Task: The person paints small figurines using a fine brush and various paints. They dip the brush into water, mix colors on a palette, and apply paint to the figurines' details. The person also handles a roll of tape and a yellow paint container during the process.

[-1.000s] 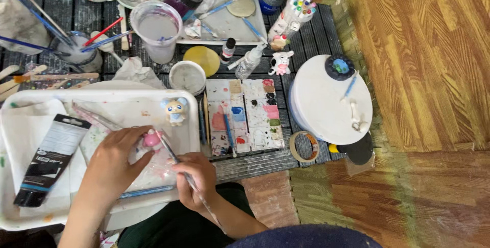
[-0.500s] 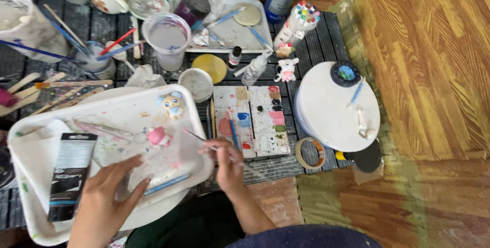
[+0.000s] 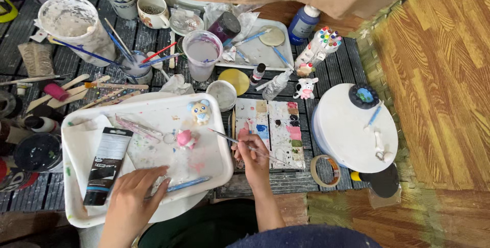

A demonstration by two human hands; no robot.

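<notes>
My right hand (image 3: 253, 152) grips a thin paintbrush (image 3: 224, 136), its tip pointing left toward a small pink figurine (image 3: 186, 139) on the white tray (image 3: 153, 110). The hand rests over the left edge of a paint palette (image 3: 273, 131) with coloured wells. My left hand (image 3: 133, 198) lies flat on the tray's front edge, fingers spread, beside a blue-handled brush (image 3: 188, 183). A pale blue and yellow figurine (image 3: 200, 111) stands at the tray's back. A black paint tube (image 3: 106, 164) lies on the tray's left side.
A round white turntable (image 3: 347, 135) stands right, a tape roll (image 3: 325, 170) in front of it. Behind the tray are a cup of cloudy water (image 3: 202, 54), a jar of brushes (image 3: 133, 65), a white bucket (image 3: 71, 23), a blue bottle (image 3: 303, 22) and a small cow figurine (image 3: 306, 88).
My right hand moved from the tray toward the palette with the brush. My left hand let go of the pink figurine and slid back to the tray's front edge.
</notes>
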